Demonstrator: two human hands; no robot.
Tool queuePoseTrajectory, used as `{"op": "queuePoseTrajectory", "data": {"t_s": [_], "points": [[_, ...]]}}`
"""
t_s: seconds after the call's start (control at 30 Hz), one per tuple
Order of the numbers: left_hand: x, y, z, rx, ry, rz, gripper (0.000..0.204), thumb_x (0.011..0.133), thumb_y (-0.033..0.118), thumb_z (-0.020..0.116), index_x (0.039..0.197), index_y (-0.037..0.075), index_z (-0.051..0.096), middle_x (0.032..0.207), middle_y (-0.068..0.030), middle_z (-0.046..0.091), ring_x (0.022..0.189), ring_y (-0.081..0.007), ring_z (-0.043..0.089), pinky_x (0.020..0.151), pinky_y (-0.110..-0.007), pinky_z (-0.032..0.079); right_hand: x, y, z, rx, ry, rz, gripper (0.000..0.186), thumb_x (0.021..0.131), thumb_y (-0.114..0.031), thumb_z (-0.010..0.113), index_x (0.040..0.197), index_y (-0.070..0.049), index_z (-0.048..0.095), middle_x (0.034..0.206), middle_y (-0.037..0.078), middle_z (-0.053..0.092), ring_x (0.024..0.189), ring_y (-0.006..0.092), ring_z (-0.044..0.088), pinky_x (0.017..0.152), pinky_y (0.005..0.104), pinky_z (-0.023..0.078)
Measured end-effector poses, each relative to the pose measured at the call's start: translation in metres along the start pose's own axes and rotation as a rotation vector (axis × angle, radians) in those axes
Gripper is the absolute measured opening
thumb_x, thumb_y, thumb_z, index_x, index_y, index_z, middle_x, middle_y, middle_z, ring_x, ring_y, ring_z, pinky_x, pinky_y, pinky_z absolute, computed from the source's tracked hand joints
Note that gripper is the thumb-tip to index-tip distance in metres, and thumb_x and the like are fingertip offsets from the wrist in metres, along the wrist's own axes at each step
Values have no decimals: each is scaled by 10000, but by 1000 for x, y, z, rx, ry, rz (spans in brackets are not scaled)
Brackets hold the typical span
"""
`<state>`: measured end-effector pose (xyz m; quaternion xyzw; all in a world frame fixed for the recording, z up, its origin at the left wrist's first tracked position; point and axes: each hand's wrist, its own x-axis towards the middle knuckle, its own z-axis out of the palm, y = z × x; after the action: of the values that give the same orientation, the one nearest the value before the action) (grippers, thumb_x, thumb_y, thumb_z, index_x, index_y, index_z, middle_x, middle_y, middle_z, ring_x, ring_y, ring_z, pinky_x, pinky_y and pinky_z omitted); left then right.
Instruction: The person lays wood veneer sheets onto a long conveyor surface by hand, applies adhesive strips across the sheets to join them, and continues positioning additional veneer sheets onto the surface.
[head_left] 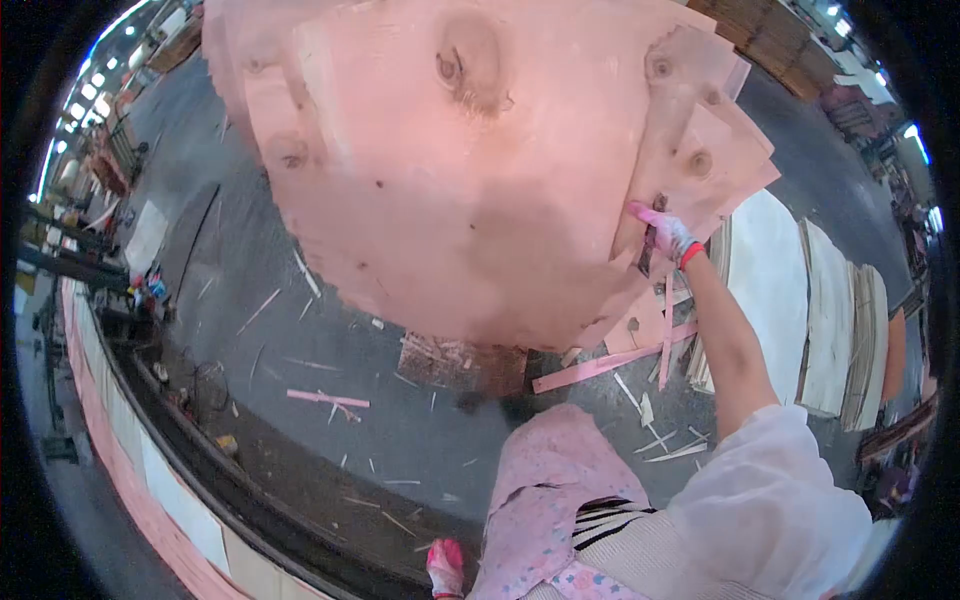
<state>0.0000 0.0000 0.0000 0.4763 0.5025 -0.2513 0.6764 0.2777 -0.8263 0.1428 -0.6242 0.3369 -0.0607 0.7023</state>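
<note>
A large pile of pink wood veneer sheets (pixel 450 200) with dark knots and ragged edges fills the upper middle. At its right part my right hand (pixel 663 228), in a pink and white glove with a red cuff, has its thumb on the sheets and its fingers closed by a dark, narrow shape; what exactly they grip is unclear. My left hand (pixel 445 566), gloved likewise, is low at the bottom edge, apart from the pile, fingers together; anything under them is hidden.
Stacks of pale veneer (pixel 760 290) stand at the right. Pink strips and scraps (pixel 325 398) litter the grey floor (pixel 330 450). A long dark rail (pixel 200 450) with pale and pink sheets (pixel 150 470) alongside runs down the left. Machinery and more stacks line the edges.
</note>
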Motion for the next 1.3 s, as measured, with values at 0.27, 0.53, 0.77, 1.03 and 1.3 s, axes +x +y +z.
{"op": "queuePoseTrajectory", "data": {"t_s": [0.27,0.53,0.77,1.03,1.3], "points": [[-71,-28,36,-58,3,140,455,915,334,562,1282,93,445,1207,-117,564,1092,-249,553,851,-332,479,-34,19,64,-184,264,-290,392,794,-272,719,1027,16,590,938,66,644,775,132,597,661,284,499],[-74,-177,-24,-259,105,46,233,912,322,555,1023,118,569,921,-38,639,768,-185,603,585,-287,467,-82,40,110,-131,271,-344,312,822,-209,696,1028,6,604,879,39,640,765,106,551,690,254,453],[-62,-256,-57,-214,128,63,219,888,296,599,1017,120,573,896,-49,633,761,-189,598,604,-292,477,-163,52,191,-67,78,-557,171,836,-121,677,952,-9,618,836,5,624,737,81,534,670,247,448],[-116,-139,50,-457,33,447,456,881,217,635,1271,65,455,1188,-117,564,1059,-220,546,877,-336,446,-233,81,270,-66,-156,-529,69,836,-92,646,866,-36,620,789,-13,621,722,63,537,633,231,447],[-196,32,174,-118,-263,851,648,877,210,636,1405,44,300,1413,-160,388,1246,-264,444,1046,-375,344,-318,81,322,-510,-359,-662,253,804,-300,648,837,-53,601,713,206,587,627,315,621,556,368,473]]}}
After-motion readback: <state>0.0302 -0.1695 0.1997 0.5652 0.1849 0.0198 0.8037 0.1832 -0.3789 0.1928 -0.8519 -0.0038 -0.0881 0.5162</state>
